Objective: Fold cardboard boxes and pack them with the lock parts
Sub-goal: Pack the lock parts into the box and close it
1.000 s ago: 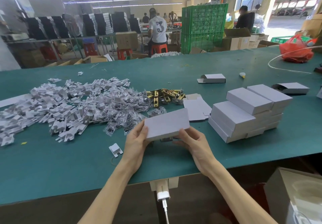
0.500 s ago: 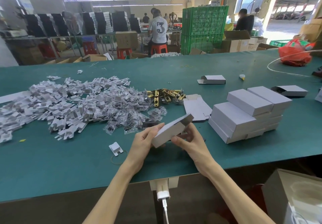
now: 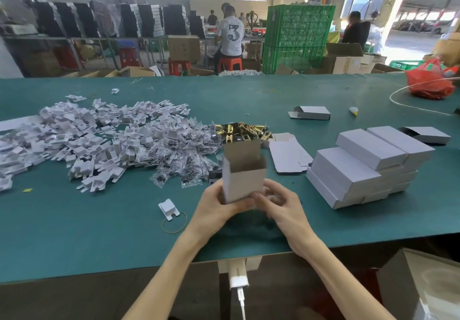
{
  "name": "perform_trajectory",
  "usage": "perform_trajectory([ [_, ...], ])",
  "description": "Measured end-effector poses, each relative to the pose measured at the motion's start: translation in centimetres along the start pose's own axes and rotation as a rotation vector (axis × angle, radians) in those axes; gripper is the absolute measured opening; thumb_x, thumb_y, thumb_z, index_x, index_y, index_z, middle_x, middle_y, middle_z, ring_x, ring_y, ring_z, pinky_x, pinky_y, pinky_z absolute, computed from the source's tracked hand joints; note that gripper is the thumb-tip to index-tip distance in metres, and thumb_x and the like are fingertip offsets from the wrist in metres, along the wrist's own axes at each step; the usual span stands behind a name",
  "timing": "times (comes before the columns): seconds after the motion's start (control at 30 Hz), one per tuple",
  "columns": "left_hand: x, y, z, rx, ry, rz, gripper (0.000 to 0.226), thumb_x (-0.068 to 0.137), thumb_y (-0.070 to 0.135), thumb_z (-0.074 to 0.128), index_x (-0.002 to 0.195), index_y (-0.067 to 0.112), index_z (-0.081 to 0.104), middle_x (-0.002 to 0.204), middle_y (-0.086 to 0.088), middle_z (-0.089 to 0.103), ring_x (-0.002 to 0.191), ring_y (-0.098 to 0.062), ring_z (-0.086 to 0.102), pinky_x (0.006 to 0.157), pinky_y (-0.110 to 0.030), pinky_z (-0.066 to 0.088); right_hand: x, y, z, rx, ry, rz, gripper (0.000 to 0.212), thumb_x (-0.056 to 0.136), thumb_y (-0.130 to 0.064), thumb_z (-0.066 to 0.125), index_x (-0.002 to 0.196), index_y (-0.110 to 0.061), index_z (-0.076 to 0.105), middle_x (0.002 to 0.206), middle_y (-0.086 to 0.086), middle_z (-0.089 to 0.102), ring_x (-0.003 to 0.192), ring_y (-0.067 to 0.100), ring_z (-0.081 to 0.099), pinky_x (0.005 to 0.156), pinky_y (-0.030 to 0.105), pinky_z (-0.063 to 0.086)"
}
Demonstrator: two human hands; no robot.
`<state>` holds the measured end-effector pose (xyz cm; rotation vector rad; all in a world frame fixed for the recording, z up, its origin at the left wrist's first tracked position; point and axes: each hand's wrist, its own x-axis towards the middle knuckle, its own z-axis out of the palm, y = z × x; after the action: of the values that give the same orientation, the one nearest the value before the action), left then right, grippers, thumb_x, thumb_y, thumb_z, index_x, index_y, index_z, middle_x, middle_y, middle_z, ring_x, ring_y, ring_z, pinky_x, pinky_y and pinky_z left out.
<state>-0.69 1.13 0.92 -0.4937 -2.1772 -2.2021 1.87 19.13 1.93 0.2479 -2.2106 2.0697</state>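
Note:
A small grey cardboard box (image 3: 242, 178) stands upright over the green table (image 3: 99, 232), its top end open with the flap raised. My left hand (image 3: 219, 205) grips its lower left side and my right hand (image 3: 278, 205) works at its bottom end. Behind it lie brass lock parts (image 3: 242, 130), bagged screws (image 3: 184, 160) and a wide heap of white cardboard inserts (image 3: 87, 138). A flat unfolded box blank (image 3: 288, 155) lies just right of the box.
A stack of closed grey boxes (image 3: 368, 165) sits to the right, with two open boxes (image 3: 311, 112) (image 3: 428, 134) beyond. A loose insert (image 3: 169, 209) and rubber band (image 3: 174, 224) lie near my left wrist. A red bag (image 3: 430, 83) is far right. People work at the back.
The box went from lying flat in both hands, through a tilt, to standing upright with its open end up. My hands shifted down to its bottom end.

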Motion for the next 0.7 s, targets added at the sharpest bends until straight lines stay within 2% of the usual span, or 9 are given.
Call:
perform_trajectory([
  [0.07,0.2,-0.2,-0.1,-0.053,0.078,-0.005,0.045,0.077,0.024,0.09,0.116,0.016,0.071,0.111,-0.005,0.077,0.106,-0.02,0.072,0.089,-0.029,0.058,0.1,-0.1,0.0,-0.011,0.004,0.025,0.034,0.09,-0.038,0.067,0.123,-0.03,0.071,0.083,0.01,0.069,0.068,0.012,0.055,0.064,0.021,0.049],
  [0.13,0.4,-0.6,-0.3,-0.041,0.129,-0.014,0.045,0.075,0.026,0.089,0.116,0.02,0.07,0.109,0.0,0.077,0.104,-0.017,0.072,0.086,-0.026,0.058,0.2,0.1,0.0,-0.021,0.01,0.036,0.027,0.096,-0.033,0.061,0.12,-0.028,0.073,0.08,-0.004,0.072,0.066,0.005,0.058,0.061,0.021,0.05],
  [0.23,0.5,-0.9,-0.6,-0.132,0.226,-0.054,0.048,0.073,0.03,0.089,0.115,0.021,0.069,0.108,0.002,0.078,0.103,-0.016,0.073,0.083,-0.024,0.057,1.6,0.0,-0.1,-0.021,0.033,0.094,0.022,0.101,-0.016,0.06,0.119,-0.022,0.072,0.093,0.004,0.075,0.071,0.011,0.064,0.058,0.024,0.052],
  [0.3,0.8,-0.8,-0.8,-0.244,0.301,-0.083,0.054,0.073,0.035,0.09,0.12,0.019,0.067,0.112,0.0,0.078,0.106,-0.019,0.074,0.085,-0.027,0.059,4.1,-0.7,0.0,0.039,0.065,0.151,0.023,0.101,-0.008,0.058,0.118,-0.017,0.071,0.097,0.009,0.075,0.071,0.015,0.067,0.054,0.026,0.051],
  [0.4,1.1,-0.7,-1.0,-0.396,0.407,-0.15,0.058,0.078,0.044,0.087,0.124,0.016,0.066,0.113,-0.002,0.078,0.106,-0.023,0.073,0.088,-0.039,0.059,9.1,-1.7,0.8,-0.085,0.058,0.154,0.023,0.103,-0.009,0.053,0.121,-0.009,0.067,0.105,0.006,0.075,0.071,0.016,0.073,0.051,0.024,0.052],
  [0.53,1.2,-0.6,-0.8,-0.45,0.428,-0.167,0.049,0.089,0.045,0.072,0.127,0.014,0.063,0.111,-0.008,0.077,0.101,-0.028,0.074,0.078,-0.046,0.063,14.8,-1.8,3.4,-0.296,0.008,0.137,0.034,0.102,-0.01,0.053,0.134,-0.001,0.056,0.122,0.007,0.064,0.072,0.019,0.076,0.046,0.025,0.052],
  [0.6,1.3,-0.6,-0.7,-0.474,0.437,-0.164,0.05,0.089,0.045,0.07,0.126,0.013,0.062,0.109,-0.009,0.077,0.098,-0.029,0.075,0.073,-0.043,0.063,16.9,-1.4,4.6,-0.39,-0.008,0.166,0.027,0.1,-0.006,0.053,0.127,-0.005,0.055,0.115,0.009,0.063,0.072,0.026,0.076,0.049,0.032,0.055],
  [0.7,1.4,-1.0,-0.8,-0.437,0.448,-0.167,0.051,0.089,0.048,0.072,0.127,0.016,0.061,0.109,-0.006,0.077,0.101,-0.027,0.074,0.078,-0.046,0.064,19.1,-0.2,6.1,-0.542,-0.011,0.247,0.005,0.093,-0.001,0.055,0.091,-0.006,0.055,0.078,0.011,0.065,0.063,0.032,0.067,0.058,0.041,0.055],
])
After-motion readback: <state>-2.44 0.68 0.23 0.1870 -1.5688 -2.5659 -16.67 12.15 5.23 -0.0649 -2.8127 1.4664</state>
